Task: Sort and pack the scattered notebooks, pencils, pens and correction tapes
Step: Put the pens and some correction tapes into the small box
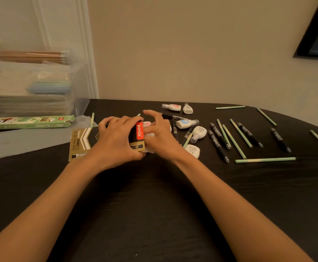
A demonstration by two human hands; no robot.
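Black counter (154, 205) carries everything. The left hand (116, 140) curls its fingers round a black-and-gold pen box (80, 142) with a red label. The right hand (160, 137) beside it has fingers apart and hides some correction tapes (184, 123). Black pens (218, 146) and green pencils (264, 159) lie scattered to the right. A clear bin (78, 86) stands far left.

Free passage over bare table (154, 205) nearer than both hands. Right of the right hand (159, 136), blocked by pens (280, 139), pencils (265, 159), correction tapes (185, 123); far left of the left hand (116, 140), by clear bin (31, 87).
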